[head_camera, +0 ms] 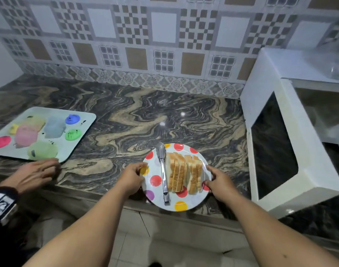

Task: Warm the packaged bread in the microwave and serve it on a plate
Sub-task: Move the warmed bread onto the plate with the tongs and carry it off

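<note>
Hands pinch the plate [176,206] at opposite rims, left hand [132,179] and right hand [220,185], at the worktop's [145,112] near edge. Bread [184,173] stands in slices beside loose tongs [163,170], so keep the plate level. Beyond, the microwave [292,135] stands open.

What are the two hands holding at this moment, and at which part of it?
Both hold the round white plate with coloured dots by its rim: the left hand at its left edge, the right hand at its right edge. Sliced bread and metal tongs lie on it.
</note>
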